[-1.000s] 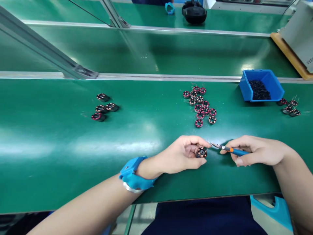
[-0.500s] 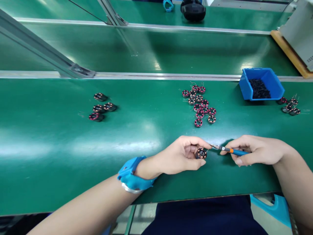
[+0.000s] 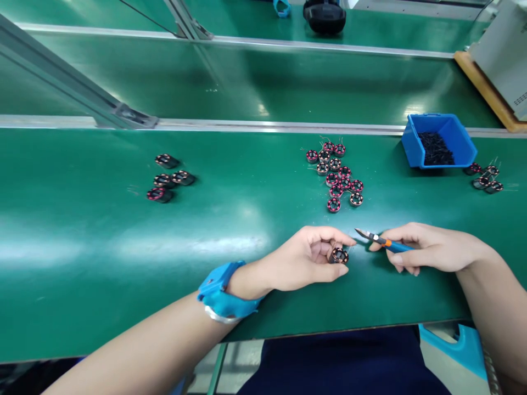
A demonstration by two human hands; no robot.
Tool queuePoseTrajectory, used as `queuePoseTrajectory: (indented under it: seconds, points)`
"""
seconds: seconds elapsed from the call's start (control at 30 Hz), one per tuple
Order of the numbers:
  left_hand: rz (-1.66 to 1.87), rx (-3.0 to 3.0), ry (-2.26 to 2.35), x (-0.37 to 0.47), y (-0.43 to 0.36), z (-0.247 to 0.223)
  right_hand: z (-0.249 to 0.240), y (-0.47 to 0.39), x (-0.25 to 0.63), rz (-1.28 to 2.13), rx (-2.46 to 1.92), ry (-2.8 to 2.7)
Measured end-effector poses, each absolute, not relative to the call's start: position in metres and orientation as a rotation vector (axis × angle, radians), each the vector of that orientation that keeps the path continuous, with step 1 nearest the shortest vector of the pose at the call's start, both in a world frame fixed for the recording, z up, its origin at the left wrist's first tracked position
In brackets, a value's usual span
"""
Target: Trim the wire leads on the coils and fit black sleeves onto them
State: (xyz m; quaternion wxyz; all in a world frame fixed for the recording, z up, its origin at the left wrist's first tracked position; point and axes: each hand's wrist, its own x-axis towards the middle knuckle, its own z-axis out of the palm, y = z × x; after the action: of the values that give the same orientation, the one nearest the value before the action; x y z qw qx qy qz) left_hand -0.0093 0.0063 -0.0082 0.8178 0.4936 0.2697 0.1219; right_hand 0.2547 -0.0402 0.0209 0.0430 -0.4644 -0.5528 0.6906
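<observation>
- the head camera looks forward and down, from the person's side of the green bench (image 3: 102, 291)
- left hand (image 3: 304, 260) and right hand (image 3: 436, 249) appear near
- the far bench (image 3: 247, 19) tops the view

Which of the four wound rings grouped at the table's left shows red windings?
The wound ring nearest the table's front edge, lowest in that group: its top is pinkish red, whereas the other three rings show copper-coloured windings.
</observation>
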Motion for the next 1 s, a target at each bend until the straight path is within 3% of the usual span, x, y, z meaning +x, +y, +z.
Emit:
queuePoseTrajectory:
  seconds: [1.0]
  points:
    - [0.29,1.078,0.592,-0.006,0.006,-0.009,0.024,-0.038,0.243,1.776,-1.379,-2.106]
